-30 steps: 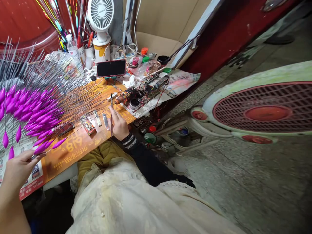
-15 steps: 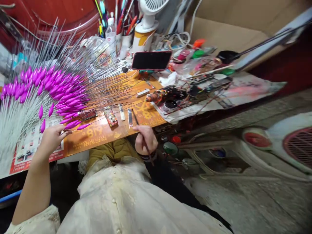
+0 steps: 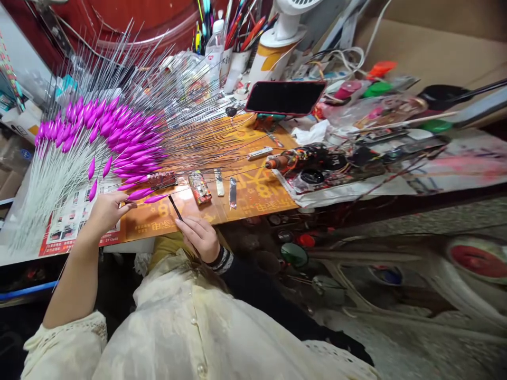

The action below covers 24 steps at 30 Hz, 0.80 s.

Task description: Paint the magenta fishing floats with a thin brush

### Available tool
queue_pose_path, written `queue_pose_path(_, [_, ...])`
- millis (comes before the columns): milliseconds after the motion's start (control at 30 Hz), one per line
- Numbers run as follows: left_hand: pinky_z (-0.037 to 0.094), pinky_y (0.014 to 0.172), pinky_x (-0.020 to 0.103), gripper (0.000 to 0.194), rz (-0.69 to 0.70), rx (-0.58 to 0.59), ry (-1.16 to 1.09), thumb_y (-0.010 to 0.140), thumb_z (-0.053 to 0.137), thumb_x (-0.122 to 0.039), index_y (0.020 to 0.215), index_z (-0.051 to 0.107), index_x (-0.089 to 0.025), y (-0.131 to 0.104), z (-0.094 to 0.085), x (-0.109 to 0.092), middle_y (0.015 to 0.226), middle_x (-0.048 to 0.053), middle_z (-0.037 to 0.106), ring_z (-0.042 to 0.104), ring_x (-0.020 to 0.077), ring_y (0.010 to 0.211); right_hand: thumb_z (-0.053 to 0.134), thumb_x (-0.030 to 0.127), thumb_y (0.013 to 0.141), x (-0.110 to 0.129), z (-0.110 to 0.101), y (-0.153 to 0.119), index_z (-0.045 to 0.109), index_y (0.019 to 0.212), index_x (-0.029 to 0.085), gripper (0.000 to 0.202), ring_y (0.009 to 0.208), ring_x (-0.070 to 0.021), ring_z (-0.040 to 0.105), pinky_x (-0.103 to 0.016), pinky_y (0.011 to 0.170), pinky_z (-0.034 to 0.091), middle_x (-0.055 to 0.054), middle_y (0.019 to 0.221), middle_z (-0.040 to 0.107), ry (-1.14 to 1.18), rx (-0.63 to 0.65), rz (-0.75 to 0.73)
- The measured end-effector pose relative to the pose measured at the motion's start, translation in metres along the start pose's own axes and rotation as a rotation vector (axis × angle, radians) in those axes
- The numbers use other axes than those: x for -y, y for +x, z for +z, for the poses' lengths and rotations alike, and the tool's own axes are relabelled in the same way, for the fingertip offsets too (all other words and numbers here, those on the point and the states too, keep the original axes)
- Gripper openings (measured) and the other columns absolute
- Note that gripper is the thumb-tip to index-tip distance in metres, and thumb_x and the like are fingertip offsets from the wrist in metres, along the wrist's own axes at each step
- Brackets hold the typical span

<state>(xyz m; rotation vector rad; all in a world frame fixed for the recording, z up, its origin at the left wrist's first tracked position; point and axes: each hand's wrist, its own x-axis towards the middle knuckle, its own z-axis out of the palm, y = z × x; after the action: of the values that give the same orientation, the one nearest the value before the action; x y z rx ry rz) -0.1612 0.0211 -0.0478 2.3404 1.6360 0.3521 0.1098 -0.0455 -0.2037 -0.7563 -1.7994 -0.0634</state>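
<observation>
Near the front edge of a cluttered table (image 3: 257, 207), a worker's left hand (image 3: 106, 212) appears pinched, finger and thumb together, on the thin stem of a purple float (image 3: 157, 199), a grip that likely leaves the glossy body clear. The right hand (image 3: 202, 240) is closed around a dark brush (image 3: 175, 207), angled so its tip sits just beside that float, though contact cannot be told. Other purple floats (image 3: 137, 140) fan over the table's left end, presumably spread to limit rubbing.
</observation>
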Motion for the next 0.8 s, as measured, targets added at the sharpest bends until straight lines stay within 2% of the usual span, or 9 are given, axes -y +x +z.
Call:
queue_pose_path(200, [0.048,0.072,0.031,0.026,0.027,-0.013,0.025,0.092,0.062,-0.040,0.086,0.080,-0.022,-0.0006,-0.0003,-0.0004,0.082,0.005,0.077,0.068,0.0212,0.080,0.054,0.009,0.097,0.0012,-0.0018,-0.0010,0.056,0.148,0.021,0.052,0.114,-0.0225,0.072,-0.039,0.100,0.062,-0.012,0.121,0.075,-0.030,0.065,0.033])
queue_pose_path(433, [0.047,0.069,0.030,0.027,0.023,-0.022,0.029,0.091,0.062,-0.041,0.084,0.079,-0.021,-0.0013,-0.0010,-0.0017,0.077,0.004,0.074,0.067,0.0205,0.079,0.053,0.008,0.097,0.0023,0.0002,-0.0001,0.061,0.142,0.021,0.048,0.113,-0.0217,0.072,-0.038,0.099,0.062,-0.011,0.118,0.076,-0.076,0.058,0.020])
queue_pose_path(567, [0.047,0.069,0.029,0.030,0.024,-0.025,0.025,0.092,0.061,-0.044,0.083,0.078,-0.021,-0.0017,-0.0019,-0.0036,0.071,0.003,0.071,0.067,0.0203,0.078,0.056,0.005,0.095,0.0021,0.0017,-0.0006,0.055,0.148,0.018,0.055,0.113,-0.0225,0.072,-0.038,0.101,0.061,-0.012,0.118,0.076,-0.041,0.028,0.016])
queue_pose_path(800, [0.047,0.068,0.030,0.030,0.015,-0.022,0.016,0.092,0.061,-0.045,0.081,0.079,-0.023,-0.0013,-0.0023,-0.0049,0.067,0.003,0.068,0.066,0.0199,0.074,0.058,0.006,0.095,0.0024,0.0023,-0.0005,0.048,0.154,0.022,0.062,0.112,-0.0229,0.073,-0.038,0.101,0.061,-0.011,0.119,0.076,-0.025,0.039,0.036])
